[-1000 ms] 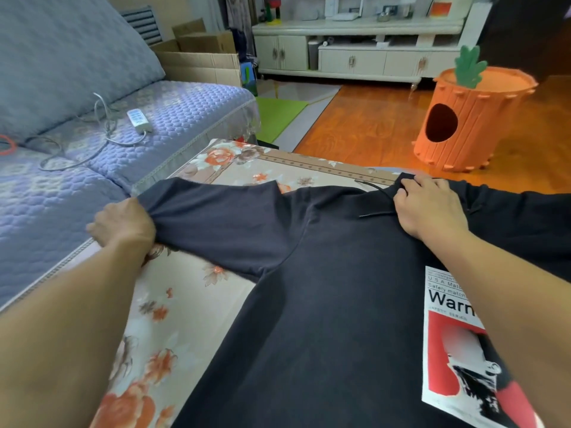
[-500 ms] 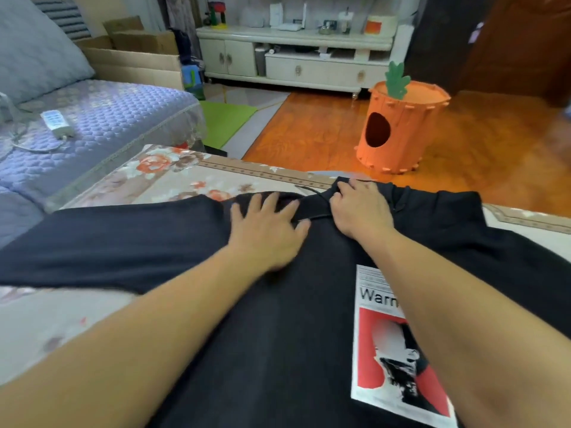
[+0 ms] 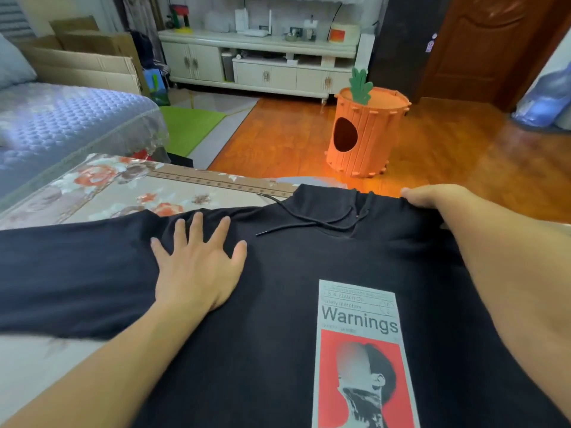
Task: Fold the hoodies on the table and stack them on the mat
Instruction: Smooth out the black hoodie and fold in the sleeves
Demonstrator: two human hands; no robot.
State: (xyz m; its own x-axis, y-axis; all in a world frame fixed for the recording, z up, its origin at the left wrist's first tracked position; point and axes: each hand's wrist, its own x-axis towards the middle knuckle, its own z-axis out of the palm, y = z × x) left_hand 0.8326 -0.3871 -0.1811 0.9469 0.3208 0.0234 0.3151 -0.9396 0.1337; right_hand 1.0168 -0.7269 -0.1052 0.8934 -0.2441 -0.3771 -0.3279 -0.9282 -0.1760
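**Hoodie spread flat, sleeves not yet folded**

While the black hoodie (image 3: pixel 278 319) lies chest-up across the floral surface (image 3: pixel 123 193), the left hand (image 3: pixel 197 267) presses its shoulder with fingers splayed. Farther off, the right hand (image 3: pixel 432 196) pinches the far shoulder. Its left sleeve (image 3: pixel 71 273) runs sideways, nearest the left hand.

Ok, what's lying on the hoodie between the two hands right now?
In the head view, between the left hand and the right hand, only the black hoodie itself: its neck opening and loose drawstring.
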